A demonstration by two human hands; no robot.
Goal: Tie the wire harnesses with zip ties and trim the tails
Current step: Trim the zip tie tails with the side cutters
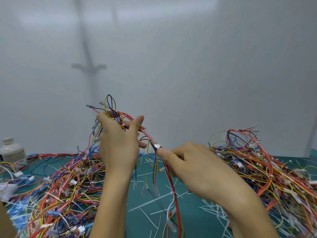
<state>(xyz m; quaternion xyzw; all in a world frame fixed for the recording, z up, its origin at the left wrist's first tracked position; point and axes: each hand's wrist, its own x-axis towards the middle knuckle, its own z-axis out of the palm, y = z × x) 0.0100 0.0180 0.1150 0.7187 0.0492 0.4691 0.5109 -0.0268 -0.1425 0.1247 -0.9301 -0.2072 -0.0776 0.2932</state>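
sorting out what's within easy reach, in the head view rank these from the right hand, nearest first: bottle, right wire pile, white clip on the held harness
1. white clip on the held harness, centre, at the cutter tip in the right hand
2. right wire pile, just right of that hand
3. bottle, far left, past the left hand

text: none readable | bottle [12,152] label: perhaps print, too blurred

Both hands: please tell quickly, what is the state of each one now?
Left hand: closed round a wire harness, held up.
Right hand: closed, holding a dark pointed tool against that harness.
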